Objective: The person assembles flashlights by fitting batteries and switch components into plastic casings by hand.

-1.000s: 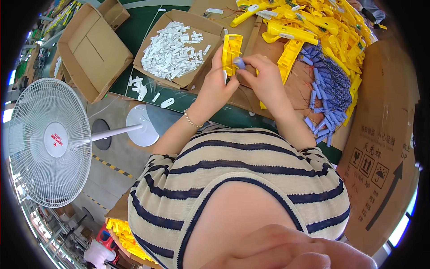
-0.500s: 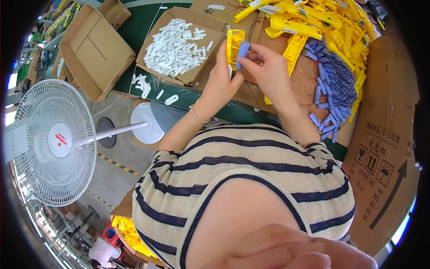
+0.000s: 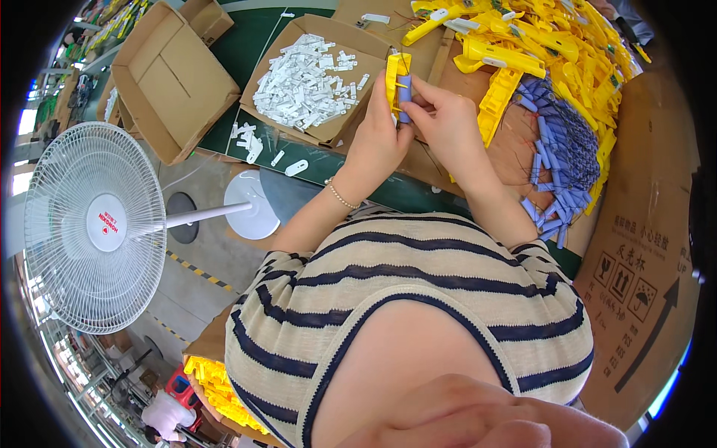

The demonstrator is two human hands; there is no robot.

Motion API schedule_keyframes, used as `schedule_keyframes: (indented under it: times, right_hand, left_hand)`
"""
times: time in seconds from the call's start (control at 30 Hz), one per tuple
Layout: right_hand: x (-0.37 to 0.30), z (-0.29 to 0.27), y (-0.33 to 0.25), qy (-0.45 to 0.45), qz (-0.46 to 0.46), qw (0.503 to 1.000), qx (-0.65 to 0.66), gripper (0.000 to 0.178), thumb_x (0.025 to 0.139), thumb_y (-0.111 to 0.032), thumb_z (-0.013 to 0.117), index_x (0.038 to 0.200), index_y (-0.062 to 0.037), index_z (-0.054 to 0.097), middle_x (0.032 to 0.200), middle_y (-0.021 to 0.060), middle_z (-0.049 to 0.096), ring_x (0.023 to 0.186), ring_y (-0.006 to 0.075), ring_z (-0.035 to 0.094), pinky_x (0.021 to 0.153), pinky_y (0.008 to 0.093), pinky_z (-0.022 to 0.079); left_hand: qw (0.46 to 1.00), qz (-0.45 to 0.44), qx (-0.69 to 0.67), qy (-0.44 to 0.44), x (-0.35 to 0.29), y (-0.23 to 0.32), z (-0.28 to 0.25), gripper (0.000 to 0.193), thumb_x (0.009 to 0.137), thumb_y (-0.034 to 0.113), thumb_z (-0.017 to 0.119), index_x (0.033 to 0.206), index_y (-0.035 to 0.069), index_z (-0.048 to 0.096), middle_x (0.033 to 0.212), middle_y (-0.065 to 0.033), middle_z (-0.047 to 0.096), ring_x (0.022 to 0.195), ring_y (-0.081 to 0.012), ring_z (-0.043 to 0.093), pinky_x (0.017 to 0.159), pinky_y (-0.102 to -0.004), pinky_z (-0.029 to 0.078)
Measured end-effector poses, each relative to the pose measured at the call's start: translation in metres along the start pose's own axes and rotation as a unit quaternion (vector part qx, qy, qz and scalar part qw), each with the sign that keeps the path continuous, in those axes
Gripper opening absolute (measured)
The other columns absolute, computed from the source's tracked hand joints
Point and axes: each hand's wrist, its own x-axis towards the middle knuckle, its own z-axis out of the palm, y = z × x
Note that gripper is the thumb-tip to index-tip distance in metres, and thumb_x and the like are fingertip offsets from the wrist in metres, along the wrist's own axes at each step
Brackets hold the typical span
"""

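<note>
My left hand (image 3: 379, 142) grips a yellow plastic housing (image 3: 391, 75), held upright above the table. Against the housing's open side lies a blue-purple cylindrical battery cell (image 3: 405, 95). My right hand (image 3: 447, 123) pinches the lower part of that cell with thumb and fingers. Part of the housing is hidden behind my left fingers. To the right of my hands, a heap of similar blue cells (image 3: 549, 160) with thin dark wires lies on cardboard, and beyond it a large pile of yellow housings (image 3: 553, 45).
A shallow cardboard box (image 3: 328, 134) of small white plastic parts (image 3: 299, 82) stands left of my hands. Several white pieces (image 3: 296, 168) lie on the green table edge. An empty carton (image 3: 175, 82), a white fan (image 3: 97, 224) and a tall carton (image 3: 642, 224) flank me.
The blue cell has shifted from beside the yellow housing into its open side. The housing has turned a little, and the whole view has shifted slightly.
</note>
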Motion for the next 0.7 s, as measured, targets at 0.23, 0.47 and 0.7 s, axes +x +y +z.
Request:
schedule_keyframes:
  times: [0.23, 0.47, 0.7]
  right_hand:
    - [0.002, 0.009, 0.008, 0.040, 0.029, 0.986, 0.156, 0.033, 0.080, -0.006, 0.066, 0.111, 0.0016, 0.060, 0.080, 0.0106, 0.067, 0.069, 0.0121, 0.063, 0.063, 0.0251, 0.051]
    - [0.015, -0.012, 0.005, -0.052, 0.087, 0.949, 0.299, 0.041, 0.079, -0.003, 0.063, 0.118, 0.0021, 0.053, 0.087, 0.0081, 0.065, 0.076, 0.0107, 0.061, 0.065, 0.0225, 0.049]
    - [0.010, -0.011, 0.013, -0.047, 0.054, 0.969, 0.237, 0.026, 0.079, -0.010, 0.066, 0.102, -0.0002, 0.059, 0.082, 0.0037, 0.060, 0.070, 0.0099, 0.057, 0.062, 0.0236, 0.046]
  left_hand:
    - [0.995, 0.000, -0.097, -0.006, 0.004, 0.001, -0.006, 0.074, 0.080, 0.005, 0.056, 0.140, -0.002, 0.013, 0.124, -0.0264, 0.044, 0.111, -0.0375, 0.051, 0.093, -0.0387, 0.043]
    - [0.967, -0.045, -0.249, -0.043, 0.000, -0.012, -0.011, 0.070, 0.081, -0.001, 0.046, 0.143, 0.004, 0.013, 0.122, -0.0152, 0.046, 0.094, -0.0169, 0.055, 0.082, -0.0341, 0.048]
    - [0.894, -0.030, -0.444, -0.052, 0.006, -0.010, -0.022, 0.063, 0.091, 0.008, 0.044, 0.144, 0.003, 0.010, 0.125, -0.0135, 0.043, 0.107, -0.0185, 0.048, 0.096, -0.0324, 0.038]
